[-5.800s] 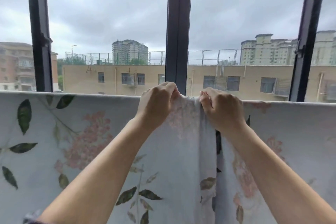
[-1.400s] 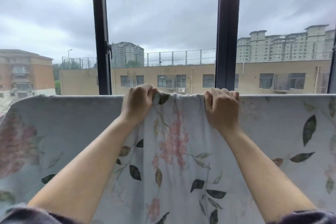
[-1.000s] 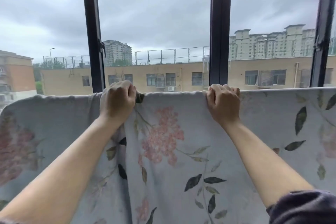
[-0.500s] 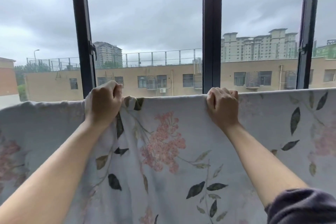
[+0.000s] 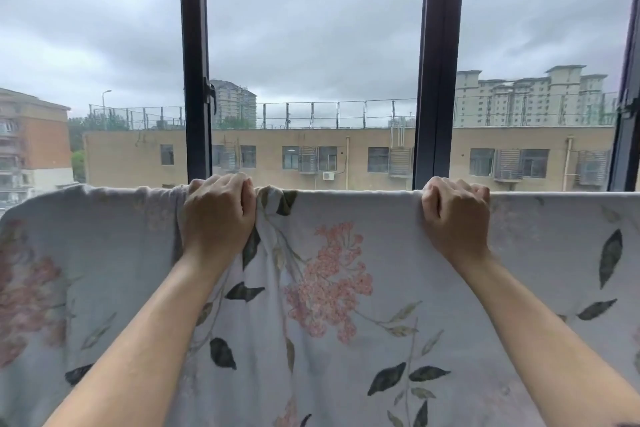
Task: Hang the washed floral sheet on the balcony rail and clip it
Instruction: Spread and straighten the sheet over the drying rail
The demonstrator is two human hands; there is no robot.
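The floral sheet [image 5: 381, 236] hides the rail beneath it; its lower part runs past the bottom edge.

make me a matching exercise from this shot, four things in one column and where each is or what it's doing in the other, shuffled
Column 1
1. left hand
2. right hand
3. pink flower cluster
4. window handle

Column 2
a. on the dark frame post, above a hand
b. grips a bunched, creased part of the floral sheet at its top edge
c. grips a smooth stretch of the top edge
d. printed on the cloth between the two forearms

Pairs: 1-b, 2-c, 3-d, 4-a
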